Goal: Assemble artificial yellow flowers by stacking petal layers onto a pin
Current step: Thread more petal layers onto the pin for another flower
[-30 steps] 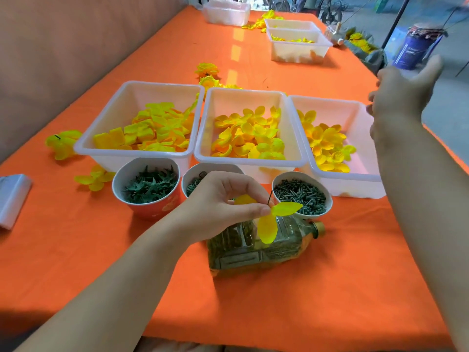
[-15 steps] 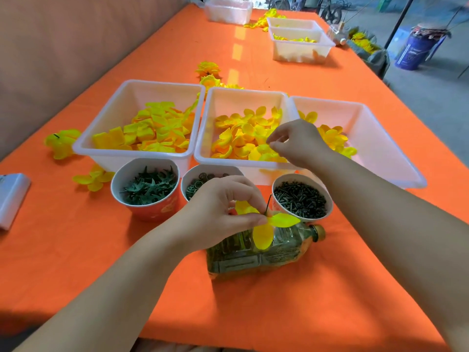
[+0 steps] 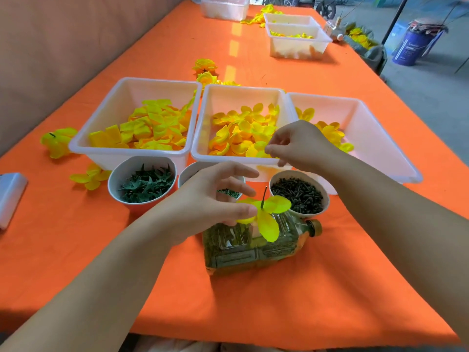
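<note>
Head camera looks down a long table draped in matte orange cloth (image 3: 330, 288), with a plain tan wall (image 3: 63, 47) on its left and grey concrete floor (image 3: 431, 97) on its right. Three white, translucent plastic bins (image 3: 76, 146) of soft yellow fabric petals sit side by side, with round cups of spiky green calyxes (image 3: 144, 186) and dark pins (image 3: 297, 196) before them. The left hand (image 3: 210, 199) pinches a yellow petal layer (image 3: 269, 217) threaded on a thin upright pin (image 3: 264, 194), above a clear bottle (image 3: 253, 252) lying on its side. The right hand (image 3: 302, 146) curls its fingers onto petals in the middle bin (image 3: 243, 88), but its grip cannot be made out.
</note>
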